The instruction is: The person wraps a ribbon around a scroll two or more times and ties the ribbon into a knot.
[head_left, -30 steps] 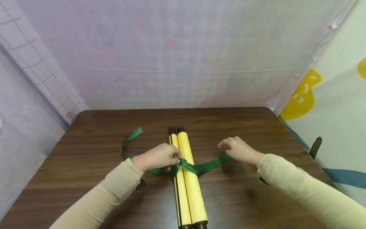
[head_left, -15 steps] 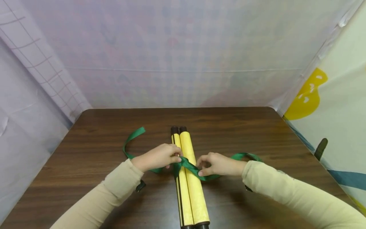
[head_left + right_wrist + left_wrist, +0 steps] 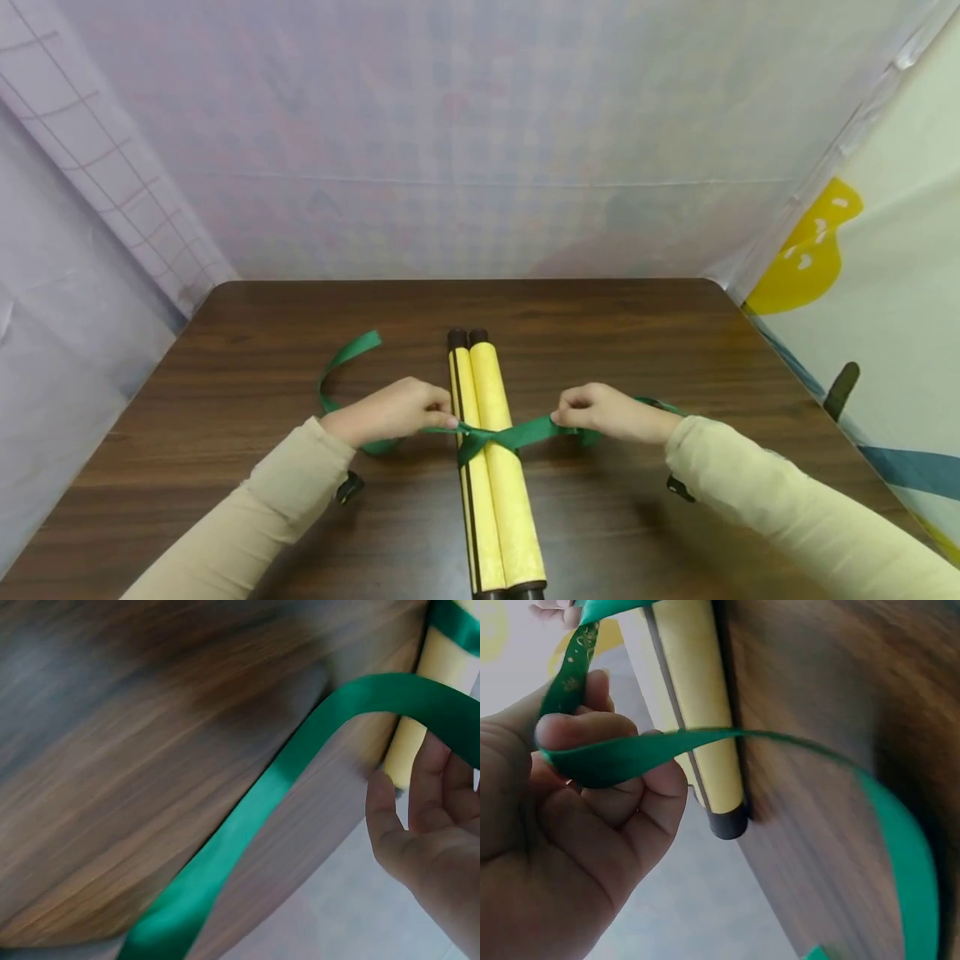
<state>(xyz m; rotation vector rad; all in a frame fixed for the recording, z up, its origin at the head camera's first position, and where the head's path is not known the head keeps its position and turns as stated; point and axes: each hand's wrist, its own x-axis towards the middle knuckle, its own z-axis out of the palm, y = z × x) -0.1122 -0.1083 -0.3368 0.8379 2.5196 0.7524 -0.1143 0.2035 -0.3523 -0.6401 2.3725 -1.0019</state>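
A dark wooden bench [image 3: 247, 350] sits in front of you, walled in by pale checked sheeting [image 3: 465, 142], with a cream cloth printed in yellow [image 3: 847, 275] on the right side. In the head view two yellow rolls [image 3: 491, 467] with dark end caps lie side by side down the middle of the bench, pointing away from you. A green ribbon [image 3: 525, 432] crosses over them and is knotted on top of the left roll. Your left hand [image 3: 390, 410] rests just left of the rolls, fingers curled and pinching the ribbon close to the knot; the loose end curves away behind your wrist. Your right hand [image 3: 606, 412] sits right of the rolls, fingers bunched on the other strand, which runs taut to the knot. Both forearms in beige sleeves angle inward.

From the left wrist, your left hand [image 3: 585, 825] has thumb and fingers clamped on the ribbon [image 3: 652, 754], which loops on over the bench beside the rolls [image 3: 697, 712].

From the right wrist, the ribbon [image 3: 300, 765] passes across your right hand [image 3: 431, 832]; how its fingers close there you cannot tell.
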